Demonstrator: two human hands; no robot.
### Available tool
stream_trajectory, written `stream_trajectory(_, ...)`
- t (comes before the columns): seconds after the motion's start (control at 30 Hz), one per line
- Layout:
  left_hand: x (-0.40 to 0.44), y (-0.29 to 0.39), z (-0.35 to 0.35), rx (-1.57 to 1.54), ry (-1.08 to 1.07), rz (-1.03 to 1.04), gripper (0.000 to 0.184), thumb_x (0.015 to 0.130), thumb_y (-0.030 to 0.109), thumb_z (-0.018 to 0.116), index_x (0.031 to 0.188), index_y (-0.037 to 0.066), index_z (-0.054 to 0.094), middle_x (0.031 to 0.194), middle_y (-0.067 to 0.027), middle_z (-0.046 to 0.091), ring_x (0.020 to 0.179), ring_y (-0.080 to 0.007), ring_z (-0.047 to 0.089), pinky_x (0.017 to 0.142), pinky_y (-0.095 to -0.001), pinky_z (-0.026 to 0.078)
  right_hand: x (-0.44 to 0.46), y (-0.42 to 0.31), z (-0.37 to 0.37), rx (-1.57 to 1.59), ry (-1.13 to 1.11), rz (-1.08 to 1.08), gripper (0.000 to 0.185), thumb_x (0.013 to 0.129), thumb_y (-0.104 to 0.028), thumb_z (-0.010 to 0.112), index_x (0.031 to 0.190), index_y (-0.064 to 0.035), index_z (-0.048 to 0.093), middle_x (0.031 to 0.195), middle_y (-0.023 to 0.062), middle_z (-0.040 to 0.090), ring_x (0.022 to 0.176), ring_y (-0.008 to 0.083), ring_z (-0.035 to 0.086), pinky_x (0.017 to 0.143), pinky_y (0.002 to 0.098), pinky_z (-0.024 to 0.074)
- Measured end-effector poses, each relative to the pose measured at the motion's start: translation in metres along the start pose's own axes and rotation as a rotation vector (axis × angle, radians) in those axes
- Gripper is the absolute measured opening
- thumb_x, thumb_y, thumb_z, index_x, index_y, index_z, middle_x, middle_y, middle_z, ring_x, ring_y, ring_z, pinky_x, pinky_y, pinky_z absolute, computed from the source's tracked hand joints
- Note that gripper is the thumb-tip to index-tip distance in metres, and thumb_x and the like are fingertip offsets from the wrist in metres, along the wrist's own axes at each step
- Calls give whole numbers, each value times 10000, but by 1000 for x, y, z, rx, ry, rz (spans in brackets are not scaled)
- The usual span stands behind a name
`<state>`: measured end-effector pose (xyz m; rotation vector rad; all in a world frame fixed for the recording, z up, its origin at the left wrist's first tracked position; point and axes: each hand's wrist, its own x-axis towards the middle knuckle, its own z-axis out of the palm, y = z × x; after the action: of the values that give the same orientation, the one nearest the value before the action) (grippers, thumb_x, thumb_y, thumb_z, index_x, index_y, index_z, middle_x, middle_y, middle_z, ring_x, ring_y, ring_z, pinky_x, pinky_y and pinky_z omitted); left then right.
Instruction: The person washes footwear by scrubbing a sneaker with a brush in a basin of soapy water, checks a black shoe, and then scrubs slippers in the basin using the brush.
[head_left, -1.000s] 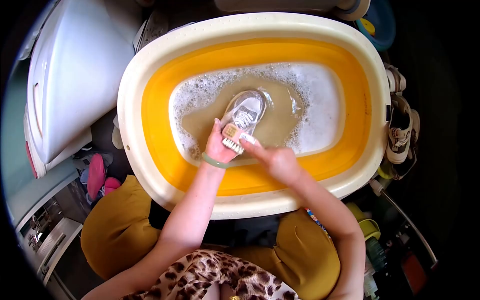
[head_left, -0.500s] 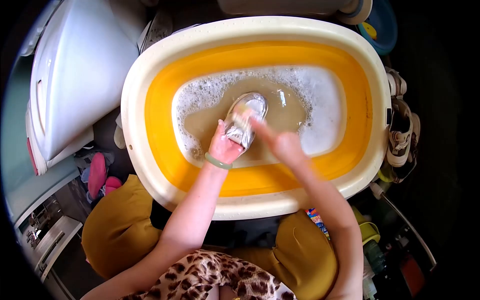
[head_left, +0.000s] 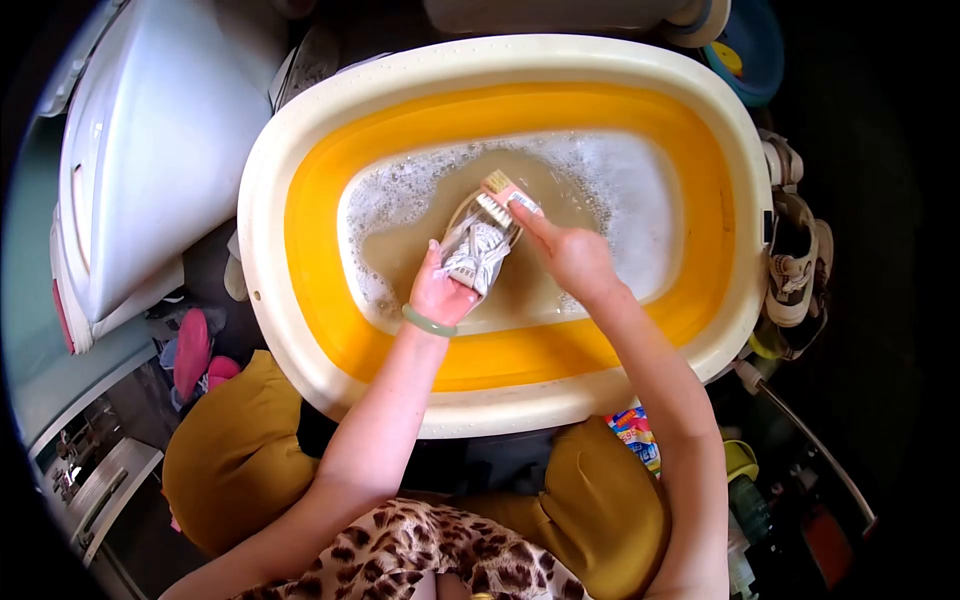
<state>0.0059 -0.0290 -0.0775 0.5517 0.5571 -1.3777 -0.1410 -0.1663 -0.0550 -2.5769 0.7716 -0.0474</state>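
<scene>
A wet grey and white laced shoe (head_left: pixel 476 252) is held over murky, foamy water in the yellow and cream tub (head_left: pixel 330 240). My left hand (head_left: pixel 440 290), with a green bangle at the wrist, grips the heel end from below. In my right hand (head_left: pixel 575 255) is a pink brush (head_left: pixel 508 190) with pale bristles, its index finger stretched along the back. The bristles touch the shoe near its toe, which the brush partly hides.
Several shoes (head_left: pixel 792 265) stand right of the tub. A blue basin (head_left: pixel 755 50) is at the upper right, a large white basin (head_left: pixel 165 150) at the upper left. Pink slippers (head_left: pixel 192 355) lie at the left, and a colourful packet (head_left: pixel 636 436) is below the tub's rim.
The brush has moved from the heel end up to the toe end of the shoe, with my right hand moving up. My left hand still holds the shoe.
</scene>
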Motion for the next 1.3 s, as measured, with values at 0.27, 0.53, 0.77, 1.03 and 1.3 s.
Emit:
stream_trajectory(0.27, 8, 5, -42, -188, -394, -108, 513, 982, 432, 255, 1300, 76, 443, 1270, -136, 523, 1185, -294, 479, 1022, -457, 373, -40, -20, 10, 93, -23, -154, 497, 825, -147, 563, 1293, -305, 508, 497, 59, 492, 388, 221, 501, 377, 349, 425)
stream_trajectory(0.53, -3, 1, -7, -80, 13, 2, 592, 931, 505, 372, 1348, 85, 399, 1332, -100, 477, 1212, -258, 457, 1016, -418, 382, -39, -43, -9, 187, 8, -154, 548, 810, -118, 559, 1316, -309, 478, 507, 52, 484, 383, 218, 495, 381, 367, 421)
stream_trajectory(0.77, -5, -8, 10, 234, -159, -23, 624, 948, 508, 333, 1377, 54, 336, 1333, -109, 469, 1201, -283, 465, 1025, -405, 372, -9, -3, -2, 10, -66, 77, 445, 850, -140, 537, 1272, -283, 526, 563, 114, 565, 461, 272, 568, 414, 388, 442)
stream_trajectory(1.03, -17, -3, 23, 43, -11, -42, 841, 869, 695, 244, 1375, 31, 343, 1365, -135, 431, 1273, -275, 389, 1067, -407, 306, -40, -43, 2, 168, -131, -11, 494, 835, -109, 541, 1300, -270, 496, 656, 156, 607, 483, 294, 576, 436, 395, 457)
stream_trajectory(1.3, -17, -3, 25, 78, 68, -29, 881, 853, 719, 223, 1403, 34, 294, 1390, -154, 401, 1265, -286, 408, 1056, -420, 324, -36, -53, 5, 289, -92, -16, 430, 896, -187, 490, 1315, -282, 475, 599, 132, 580, 491, 295, 574, 447, 422, 454)
